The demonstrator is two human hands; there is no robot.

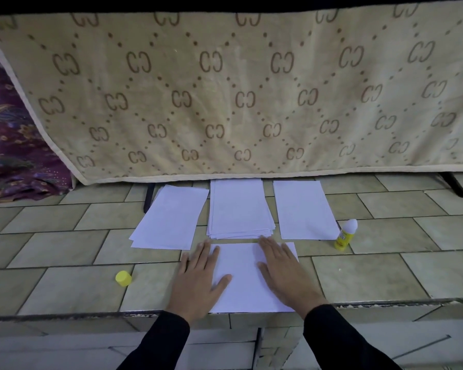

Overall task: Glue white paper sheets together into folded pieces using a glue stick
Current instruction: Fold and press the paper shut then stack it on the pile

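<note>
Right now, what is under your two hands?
A white sheet on the tiled ledge: the right hand lies flat on it, the left hand half on it, half on tile. Whatever lies beneath the sheet is covered.

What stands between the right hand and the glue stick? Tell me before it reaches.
Nothing visible. The right hand lies flat on the near sheet. The glue stick stands uncapped to its right, with only bare tiled surface between them.
</note>
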